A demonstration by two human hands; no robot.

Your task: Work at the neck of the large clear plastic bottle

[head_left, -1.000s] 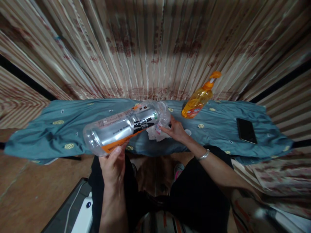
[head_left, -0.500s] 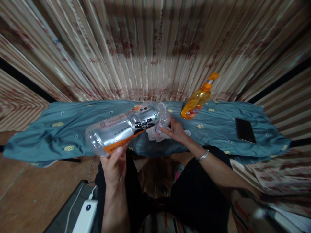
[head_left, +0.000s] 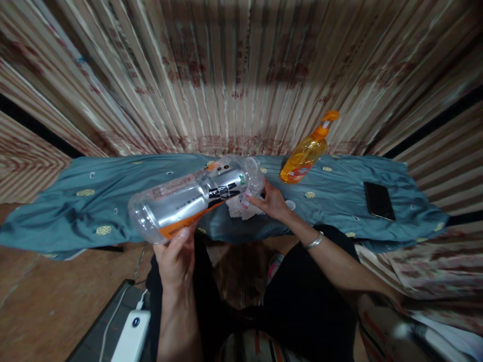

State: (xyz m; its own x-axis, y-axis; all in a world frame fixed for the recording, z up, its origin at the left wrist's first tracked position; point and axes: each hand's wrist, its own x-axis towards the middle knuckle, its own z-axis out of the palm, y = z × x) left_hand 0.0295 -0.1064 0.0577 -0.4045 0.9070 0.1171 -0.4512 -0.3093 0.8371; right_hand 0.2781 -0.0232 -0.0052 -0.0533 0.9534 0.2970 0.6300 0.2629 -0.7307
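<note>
A large clear plastic bottle (head_left: pixel 188 198) with a silver, orange and black label lies tilted across both my hands, its base to the left and its neck to the right. My left hand (head_left: pixel 175 256) grips the base end from below, thumb along the label's lower edge. At the neck end, my right hand (head_left: pixel 273 202) is closed on the bottle, some of its fingers hidden behind the plastic. Just below the neck, a crumpled whitish tissue or wrapper (head_left: pixel 243 208) shows on the cloth. A small white round piece, like a cap (head_left: pixel 290 205), lies beside my right hand.
A pump bottle of orange liquid (head_left: pixel 302 158) stands on the teal cloth-covered table (head_left: pixel 124 176). To the right lies a black phone (head_left: pixel 379 201). A white power bank (head_left: pixel 132 334) with a cable rests at lower left. Striped curtains (head_left: pixel 234 75) hang behind the table.
The view has shifted very slightly. Both hands keep their hold on the bottle, whose base end appears a little farther left.
</note>
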